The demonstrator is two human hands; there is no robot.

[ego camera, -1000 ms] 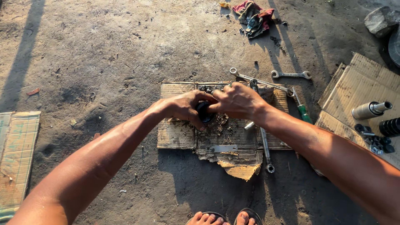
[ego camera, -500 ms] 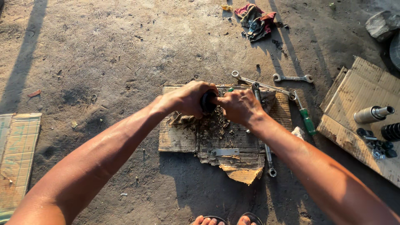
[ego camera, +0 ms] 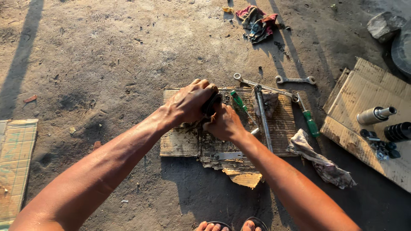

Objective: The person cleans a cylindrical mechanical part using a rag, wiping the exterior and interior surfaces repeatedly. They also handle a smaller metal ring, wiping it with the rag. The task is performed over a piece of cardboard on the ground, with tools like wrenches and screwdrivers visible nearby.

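A torn cardboard sheet [ego camera: 180, 143] lies on the dirt ground [ego camera: 107, 55], and both hands meet over its middle around a dark round part [ego camera: 212, 104]. Right of them on the sheet lie a screwdriver [ego camera: 239, 102] and a long wrench [ego camera: 263, 117]. Another wrench [ego camera: 295, 79] lies behind. A rag [ego camera: 321, 162] rests to the right, with a second cardboard [ego camera: 364, 98] beyond it carrying a cylinder [ego camera: 376, 114].

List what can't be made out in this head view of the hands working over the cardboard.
- Dark part: shape hidden by the left hand and right hand wrapped around it.
- Cardboard beneath the hands: surface covered by them.
- Round dark object: cut off by the right edge.
- Small black parts on the right board: too small to identify.
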